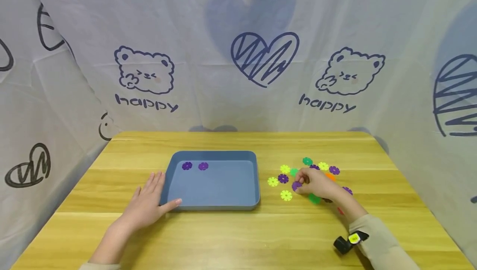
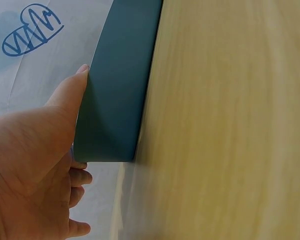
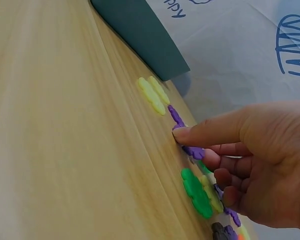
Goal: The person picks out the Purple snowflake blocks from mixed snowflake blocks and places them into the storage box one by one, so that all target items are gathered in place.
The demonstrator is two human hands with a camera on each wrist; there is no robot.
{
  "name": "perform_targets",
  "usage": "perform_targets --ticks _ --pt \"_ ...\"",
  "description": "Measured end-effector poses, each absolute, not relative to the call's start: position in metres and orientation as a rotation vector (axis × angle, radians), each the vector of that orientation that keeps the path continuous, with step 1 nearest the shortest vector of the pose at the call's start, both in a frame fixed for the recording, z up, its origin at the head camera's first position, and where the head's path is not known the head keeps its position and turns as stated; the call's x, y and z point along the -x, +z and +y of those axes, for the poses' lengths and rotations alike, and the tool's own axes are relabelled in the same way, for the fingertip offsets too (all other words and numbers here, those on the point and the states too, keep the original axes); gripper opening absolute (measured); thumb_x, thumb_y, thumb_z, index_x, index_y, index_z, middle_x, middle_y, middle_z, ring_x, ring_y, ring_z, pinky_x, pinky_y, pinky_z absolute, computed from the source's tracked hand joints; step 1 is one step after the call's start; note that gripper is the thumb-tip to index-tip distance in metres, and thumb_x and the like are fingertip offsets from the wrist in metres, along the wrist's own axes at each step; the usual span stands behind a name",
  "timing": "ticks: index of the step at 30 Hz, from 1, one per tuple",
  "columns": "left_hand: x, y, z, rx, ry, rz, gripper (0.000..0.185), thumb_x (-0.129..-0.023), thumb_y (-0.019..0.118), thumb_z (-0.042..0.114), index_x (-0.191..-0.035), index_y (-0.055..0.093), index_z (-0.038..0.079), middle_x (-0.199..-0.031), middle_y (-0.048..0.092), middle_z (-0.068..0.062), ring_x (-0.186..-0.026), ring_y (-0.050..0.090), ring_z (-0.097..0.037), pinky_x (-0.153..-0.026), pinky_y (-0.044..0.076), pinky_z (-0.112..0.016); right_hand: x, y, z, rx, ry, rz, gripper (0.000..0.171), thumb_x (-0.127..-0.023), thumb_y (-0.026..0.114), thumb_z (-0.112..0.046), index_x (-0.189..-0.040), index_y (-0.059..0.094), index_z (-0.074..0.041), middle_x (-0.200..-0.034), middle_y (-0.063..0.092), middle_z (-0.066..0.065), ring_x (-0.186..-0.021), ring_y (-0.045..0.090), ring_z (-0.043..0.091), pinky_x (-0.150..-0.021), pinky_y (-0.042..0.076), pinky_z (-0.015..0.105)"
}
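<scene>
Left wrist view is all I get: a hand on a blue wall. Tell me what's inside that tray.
Observer: Two purple discs lie near the far wall of the tray.
Operator: Report the other hand.
Observer: The right hand is right of the tray, thumb and fingers pinching a purple disc on the table.
Operator: List what's around it.
Observer: Loose yellow, green, purple and orange discs, all outside the tray.
Operator: Confirm my hand's grip.
Observer: The left hand lies flat, its thumb against the tray's near left corner.
</scene>
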State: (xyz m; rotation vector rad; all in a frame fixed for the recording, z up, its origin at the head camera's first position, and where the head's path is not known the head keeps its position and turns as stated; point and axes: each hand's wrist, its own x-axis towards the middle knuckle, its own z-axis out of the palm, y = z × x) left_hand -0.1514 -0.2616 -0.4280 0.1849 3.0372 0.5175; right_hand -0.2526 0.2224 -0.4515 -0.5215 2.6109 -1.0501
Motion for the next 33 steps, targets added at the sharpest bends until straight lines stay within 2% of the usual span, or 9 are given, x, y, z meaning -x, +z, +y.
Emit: perform_targets --ticks 8,13,19,24,33 --pt "0.151 -0.428 -0.261 -0.187 0.529 3.033 0.106 -0.089 0.051 0.069 -0.154 0.012 -0.005 -0.161 0.009 -0.027 -0.149 0.008 -0.047 -0.111 0.009 -0.074 0.255 -0.449 0.225 0.549 -1.118 2.652 0.011 -0.086 0.072 -0.009 -0.091 0.063 -0.006 -0.08 0.057 0.003 -0.072 0.05 0.015 -0.059 0.044 0.022" --pt "0.151 -0.427 -0.261 -0.191 0.536 3.035 0.106 -0.089 0.051 0.068 -0.154 0.012 -0.006 -0.161 0.009 -0.028 -0.148 0.007 -0.047 -0.111 0.009 -0.075 0.255 -0.445 0.227 0.541 -1.109 2.65 0.008 -0.088 0.071 -0.011 -0.09 0.064 -0.008 -0.08 0.057 0.003 -0.072 0.049 0.015 -0.06 0.045 0.022" --pt "0.15 -0.426 -0.261 -0.193 0.533 3.034 0.106 -0.088 0.051 0.069 -0.154 0.012 -0.005 -0.161 0.009 -0.027 -0.148 0.008 -0.048 -0.111 0.009 -0.075 0.254 -0.442 0.226 0.516 -1.21 2.524 0.014 -0.089 0.07 -0.018 -0.093 0.064 -0.007 -0.083 0.059 0.003 -0.075 0.053 0.017 -0.063 0.049 0.025" --pt "0.149 -0.426 -0.261 -0.189 0.535 3.035 0.106 -0.088 0.05 0.069 -0.154 0.012 -0.005 -0.161 0.01 -0.028 -0.148 0.008 -0.048 -0.111 0.009 -0.075 0.251 -0.436 0.22 0.567 -1.312 2.417 0.021 -0.091 0.069 -0.024 -0.097 0.063 -0.004 -0.086 0.061 0.005 -0.081 0.058 0.025 -0.069 0.053 0.03" --pt "0.152 -0.428 -0.262 -0.194 0.524 3.041 0.106 -0.088 0.051 0.069 -0.154 0.012 -0.004 -0.161 0.01 -0.027 -0.149 0.007 -0.046 -0.112 0.008 -0.074 0.247 -0.419 0.193 0.56 -1.415 2.395 0.024 -0.09 0.07 -0.028 -0.097 0.064 -0.005 -0.084 0.063 0.004 -0.085 0.059 0.033 -0.083 0.052 0.04"
